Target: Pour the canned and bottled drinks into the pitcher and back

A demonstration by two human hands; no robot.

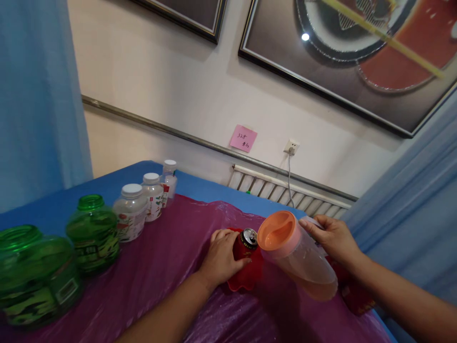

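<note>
Purple plastic sheet (160, 257): left hand (219, 257) clasps red metal can (243, 248). Right hand (333, 238) grips orange-lidded plastic jug (298, 264) tilted canward, pour apparently unfinished

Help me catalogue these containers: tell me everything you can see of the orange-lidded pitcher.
The pitcher looks plastic: translucent body, orange lid, pale handle. Held there by the right hand, it tilts left over the purple cover, lid end beside the red can; whether they touch is unclear. Some liquid shows inside, toward the base.
</note>
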